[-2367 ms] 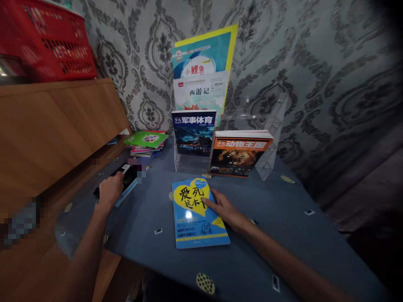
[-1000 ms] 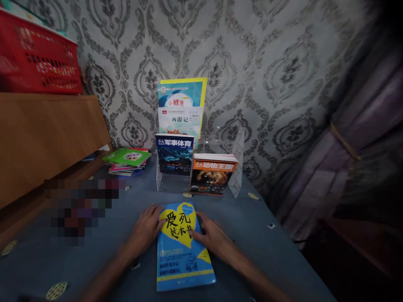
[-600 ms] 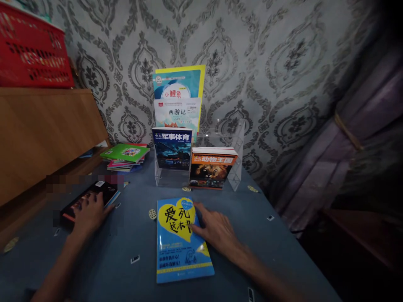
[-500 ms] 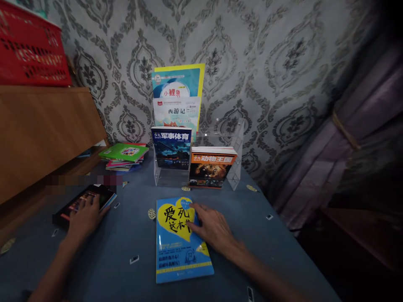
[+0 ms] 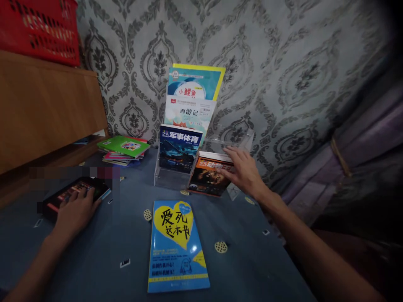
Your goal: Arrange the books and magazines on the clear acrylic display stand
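Observation:
My left hand (image 5: 77, 212) lies flat with fingers spread on a dark book (image 5: 59, 195) at the left of the table. My right hand (image 5: 245, 174) is at the upper right corner of an orange lion-cover book (image 5: 204, 178) standing in a clear acrylic stand (image 5: 166, 179). Its thumb is in front of the cover and its fingers reach over the top edge, spread apart; a firm grip does not show. In the foreground, a blue book with a yellow heart (image 5: 176, 260) lies face up, with neither hand on it.
The stand also holds a dark blue book (image 5: 179, 153), a pale book (image 5: 189, 111) and a teal and yellow book (image 5: 192, 77). Behind the left hand is a pile of books (image 5: 124, 147). A red basket (image 5: 40, 33) sits on a wooden cabinet (image 5: 47, 105); a curtain (image 5: 355, 138) hangs right.
My right hand has left the blue heart book and moved up and away to the lion book in the stand. My left hand stays on the dark book. The view has tilted slightly.

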A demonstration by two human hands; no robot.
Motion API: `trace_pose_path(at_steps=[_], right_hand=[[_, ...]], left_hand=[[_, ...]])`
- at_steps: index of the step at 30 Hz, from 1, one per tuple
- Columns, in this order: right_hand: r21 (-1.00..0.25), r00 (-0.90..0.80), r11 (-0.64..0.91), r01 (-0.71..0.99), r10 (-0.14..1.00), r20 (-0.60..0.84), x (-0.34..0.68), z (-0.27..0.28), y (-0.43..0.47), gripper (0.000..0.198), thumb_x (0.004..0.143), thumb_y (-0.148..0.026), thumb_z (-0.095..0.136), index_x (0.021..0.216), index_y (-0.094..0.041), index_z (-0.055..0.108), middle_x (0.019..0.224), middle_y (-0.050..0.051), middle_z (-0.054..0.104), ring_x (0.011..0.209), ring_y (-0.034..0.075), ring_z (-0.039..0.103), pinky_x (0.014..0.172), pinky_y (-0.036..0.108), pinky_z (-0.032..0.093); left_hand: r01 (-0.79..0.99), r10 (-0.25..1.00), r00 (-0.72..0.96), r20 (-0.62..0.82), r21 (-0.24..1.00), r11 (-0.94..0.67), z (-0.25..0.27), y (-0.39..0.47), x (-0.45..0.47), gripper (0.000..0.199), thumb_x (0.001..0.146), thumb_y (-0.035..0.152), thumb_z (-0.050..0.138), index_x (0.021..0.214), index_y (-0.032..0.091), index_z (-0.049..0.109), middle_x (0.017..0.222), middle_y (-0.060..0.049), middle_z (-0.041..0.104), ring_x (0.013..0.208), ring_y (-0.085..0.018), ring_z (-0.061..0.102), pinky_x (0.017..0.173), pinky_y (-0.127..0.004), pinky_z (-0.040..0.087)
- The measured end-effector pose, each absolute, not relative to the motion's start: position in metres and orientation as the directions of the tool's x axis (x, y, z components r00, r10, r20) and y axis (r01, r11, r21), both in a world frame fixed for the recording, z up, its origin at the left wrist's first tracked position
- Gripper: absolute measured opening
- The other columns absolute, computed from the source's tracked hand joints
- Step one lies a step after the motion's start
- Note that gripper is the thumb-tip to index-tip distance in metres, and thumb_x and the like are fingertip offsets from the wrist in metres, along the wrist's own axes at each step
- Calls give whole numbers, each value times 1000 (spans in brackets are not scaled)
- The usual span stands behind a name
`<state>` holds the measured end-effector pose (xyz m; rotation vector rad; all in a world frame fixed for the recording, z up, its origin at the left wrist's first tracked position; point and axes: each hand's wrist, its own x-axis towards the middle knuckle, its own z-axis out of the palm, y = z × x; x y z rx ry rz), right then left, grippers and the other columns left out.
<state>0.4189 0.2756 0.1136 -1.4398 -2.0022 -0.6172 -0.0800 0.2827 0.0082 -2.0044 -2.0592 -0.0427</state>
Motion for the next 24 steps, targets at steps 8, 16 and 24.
trace_pose_path(at_steps=[8, 16, 24], right_hand=[[-163, -238, 369, 915, 820, 521, 438, 121, 283, 30, 91, -48, 55, 107, -22, 58, 99, 9, 68, 89, 27, 66, 74, 38, 54], [-175, -227, 334, 926, 863, 451, 428, 133, 278, 34, 91, -44, 54, 113, -19, 59, 105, 12, 71, 92, 27, 69, 77, 38, 56], [21, -262, 281, 960, 863, 431, 424, 135, 279, 44, 96, -46, 49, 126, -17, 62, 114, 16, 72, 97, 30, 70, 81, 41, 56]], left_hand=[[991, 955, -14, 298, -122, 53, 1, 281, -79, 49, 97, 39, 35, 129, 15, 62, 132, -22, 64, 122, -40, 58, 93, -56, 51], [999, 964, -2, 265, -38, 12, 6, 284, -86, 48, 96, 40, 40, 130, 13, 61, 134, -22, 63, 123, -40, 60, 94, -56, 53], [986, 995, -44, 95, -153, 58, 35, 275, -67, 45, 103, 32, 28, 121, 9, 62, 114, -22, 71, 104, -34, 70, 78, -44, 58]])
